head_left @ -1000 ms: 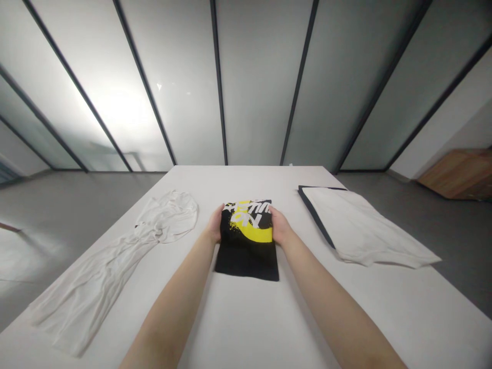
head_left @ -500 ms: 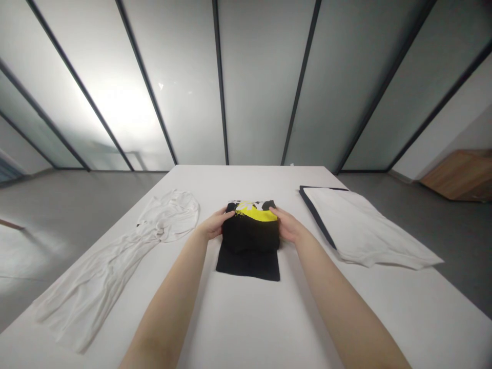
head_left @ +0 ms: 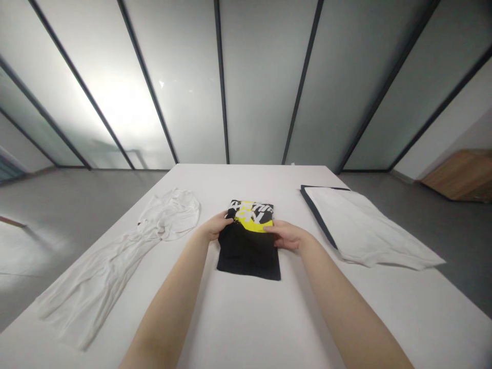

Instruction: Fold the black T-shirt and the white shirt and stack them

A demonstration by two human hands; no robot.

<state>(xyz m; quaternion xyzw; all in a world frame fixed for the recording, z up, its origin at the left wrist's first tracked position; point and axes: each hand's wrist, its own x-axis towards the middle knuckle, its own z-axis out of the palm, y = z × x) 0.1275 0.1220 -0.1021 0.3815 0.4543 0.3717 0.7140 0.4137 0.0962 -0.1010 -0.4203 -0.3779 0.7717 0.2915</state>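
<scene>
A folded black T-shirt (head_left: 248, 248) with a yellow and white print lies in the middle of the white table (head_left: 246, 318). My left hand (head_left: 216, 225) grips its left edge, thumb on top and the other fingers mostly hidden beneath. On the opposite edge, my right hand (head_left: 288, 235) is closed on the cloth with the thumb over the yellow print. The near part of the shirt rests flat on the table.
A crumpled, twisted white garment (head_left: 115, 266) stretches along the table's left side. On the right, a white garment (head_left: 361, 225) lies flat over a dark one (head_left: 319, 218). Frosted glass panels (head_left: 257, 82) stand beyond the far table edge.
The folded upper part of the T-shirt has come down toward me and lies flatter, showing more white lettering. Both hands have moved slightly nearer with it, still gripping the sides.
</scene>
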